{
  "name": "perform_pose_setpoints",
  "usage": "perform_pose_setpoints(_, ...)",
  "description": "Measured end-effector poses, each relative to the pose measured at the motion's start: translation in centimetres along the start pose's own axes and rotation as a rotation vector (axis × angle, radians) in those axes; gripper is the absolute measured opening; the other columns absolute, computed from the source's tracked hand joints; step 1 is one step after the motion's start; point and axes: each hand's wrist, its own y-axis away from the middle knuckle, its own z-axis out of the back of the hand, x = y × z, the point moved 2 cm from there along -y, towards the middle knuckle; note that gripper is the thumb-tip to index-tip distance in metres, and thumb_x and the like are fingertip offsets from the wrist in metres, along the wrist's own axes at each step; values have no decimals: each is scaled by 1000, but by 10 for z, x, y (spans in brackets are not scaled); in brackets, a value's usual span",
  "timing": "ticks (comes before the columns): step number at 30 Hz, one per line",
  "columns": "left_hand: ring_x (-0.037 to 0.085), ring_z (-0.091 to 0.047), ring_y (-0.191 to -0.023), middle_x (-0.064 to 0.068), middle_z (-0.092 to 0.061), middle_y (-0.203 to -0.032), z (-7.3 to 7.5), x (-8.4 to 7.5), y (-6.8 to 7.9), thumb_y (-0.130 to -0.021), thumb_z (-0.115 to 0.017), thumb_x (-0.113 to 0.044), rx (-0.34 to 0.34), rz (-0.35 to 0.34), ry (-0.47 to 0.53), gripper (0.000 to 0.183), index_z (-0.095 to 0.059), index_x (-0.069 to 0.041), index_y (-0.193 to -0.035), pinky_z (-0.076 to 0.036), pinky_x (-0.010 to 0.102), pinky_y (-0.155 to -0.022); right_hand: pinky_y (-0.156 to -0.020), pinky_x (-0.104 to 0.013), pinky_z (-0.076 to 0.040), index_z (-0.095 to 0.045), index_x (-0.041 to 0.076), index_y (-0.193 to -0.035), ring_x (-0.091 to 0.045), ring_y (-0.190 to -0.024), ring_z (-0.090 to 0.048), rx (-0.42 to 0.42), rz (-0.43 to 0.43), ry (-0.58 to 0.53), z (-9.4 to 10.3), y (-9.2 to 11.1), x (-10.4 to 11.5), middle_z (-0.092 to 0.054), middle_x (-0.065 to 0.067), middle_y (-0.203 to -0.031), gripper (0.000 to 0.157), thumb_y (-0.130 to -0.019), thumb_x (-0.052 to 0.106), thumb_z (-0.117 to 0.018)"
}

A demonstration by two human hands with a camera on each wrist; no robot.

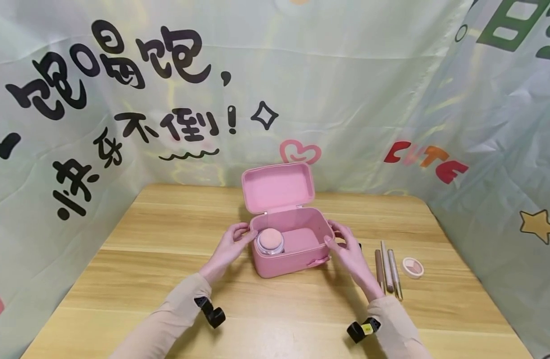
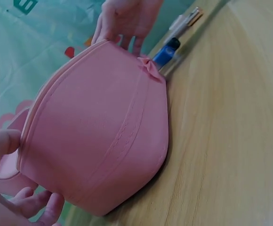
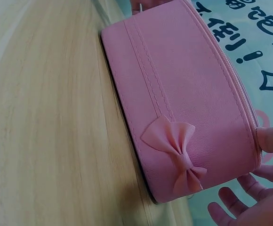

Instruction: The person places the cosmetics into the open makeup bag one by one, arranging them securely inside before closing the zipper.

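Note:
A pink cosmetic case (image 1: 279, 267) stands on the table with its lid (image 1: 278, 187) raised at the back. Inside, at the left end, sits a round jar-like container (image 1: 271, 240) with a pale pink top. My left hand (image 1: 230, 245) grips the left end of the case, thumb at the rim and fingers around the outer side. At the opposite end my right hand (image 1: 352, 253) holds the rim the same way. A bow (image 3: 181, 153) decorates the front, near the right hand. From the left wrist, the case's side (image 2: 94, 122) hides its contents.
Right of the case lie several slim cosmetic pens (image 1: 387, 271) and a round compact (image 1: 413, 268) with a pale rim. A blue item with a dark cap (image 2: 164, 55) lies beyond the bow. A printed cloth (image 1: 369, 89) hangs behind the wooden table (image 1: 275, 324).

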Motion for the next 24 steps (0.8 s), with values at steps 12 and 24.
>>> perform_pose_setpoints(12, 41, -41, -143, 26, -40, -156, 4, 6, -4, -95, -66, -18, 81, 42, 117, 74, -27, 5, -153, -39, 52, -114, -94, -15, -41, -44, 1, -149, -35, -135, -47, -19, -33, -40, -1, -10, -3, -48, -22, -148, 51, -101, 12, -58)
perform_pose_setpoints(24, 11, -54, -86, 23, -56, -143, 2, 4, 12, -85, -79, -17, -19, 28, 60, 109, -1, -6, -160, -48, 23, -73, -69, -18, -40, -65, -2, -124, -6, -78, -49, -243, -69, 70, -5, -17, 0, -59, -2, -87, 38, -94, 19, -71)
